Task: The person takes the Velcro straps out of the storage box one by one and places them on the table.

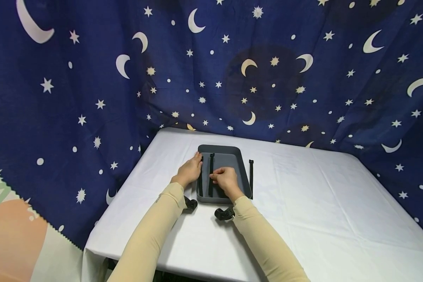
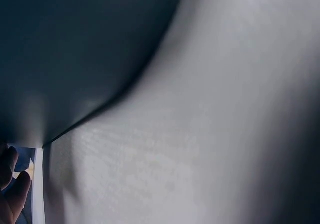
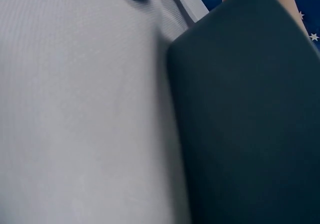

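A dark grey rectangular tray (image 1: 229, 150) lies on the white table. Inside it, a black strap (image 1: 211, 164) runs lengthwise near the middle, and another black strap (image 1: 200, 182) lies along the left side. My right hand (image 1: 226, 180) reaches over the tray and pinches the middle strap between thumb and fingers. My left hand (image 1: 191, 170) rests with extended fingers at the tray's left rim. The left wrist view shows the tray's outer wall (image 2: 80, 53) and fingertips at the lower left; the tray wall (image 3: 245, 103) also fills the right of the right wrist view.
Another black strap (image 1: 251, 176) lies on the white tablecloth (image 1: 320, 203), just right of the tray. A dark blue curtain (image 1: 211, 70) with moons and stars hangs behind the table. Black wrist mounts sit under both wrists near the tray's front edge.
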A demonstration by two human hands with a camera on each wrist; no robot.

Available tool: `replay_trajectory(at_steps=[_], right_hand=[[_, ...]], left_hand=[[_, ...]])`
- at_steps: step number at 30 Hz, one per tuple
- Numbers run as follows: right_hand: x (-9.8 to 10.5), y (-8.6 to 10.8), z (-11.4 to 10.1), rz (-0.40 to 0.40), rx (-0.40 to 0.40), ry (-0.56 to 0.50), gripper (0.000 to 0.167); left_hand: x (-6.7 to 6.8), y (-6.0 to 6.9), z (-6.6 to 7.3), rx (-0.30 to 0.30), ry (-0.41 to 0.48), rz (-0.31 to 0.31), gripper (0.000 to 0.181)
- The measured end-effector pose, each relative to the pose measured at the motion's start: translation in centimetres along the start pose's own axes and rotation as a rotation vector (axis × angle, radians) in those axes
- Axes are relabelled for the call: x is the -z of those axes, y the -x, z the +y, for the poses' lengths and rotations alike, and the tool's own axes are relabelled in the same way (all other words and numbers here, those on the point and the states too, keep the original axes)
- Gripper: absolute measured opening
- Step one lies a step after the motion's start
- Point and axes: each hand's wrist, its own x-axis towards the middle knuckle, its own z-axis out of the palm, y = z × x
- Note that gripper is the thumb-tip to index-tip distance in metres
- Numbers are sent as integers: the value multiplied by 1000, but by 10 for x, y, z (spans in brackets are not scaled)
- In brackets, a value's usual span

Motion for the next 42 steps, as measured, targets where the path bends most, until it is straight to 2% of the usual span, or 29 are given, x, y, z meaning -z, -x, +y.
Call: replay_trajectory(at_steps=[21, 42], right_hand=[[7, -3, 6, -27, -3, -136, 11], [21, -3, 10, -23, -4, -152, 15]], left_hand=[[-1, -1, -1, -8, -3, 12, 51], [-1, 2, 2, 3, 6, 6, 50]])
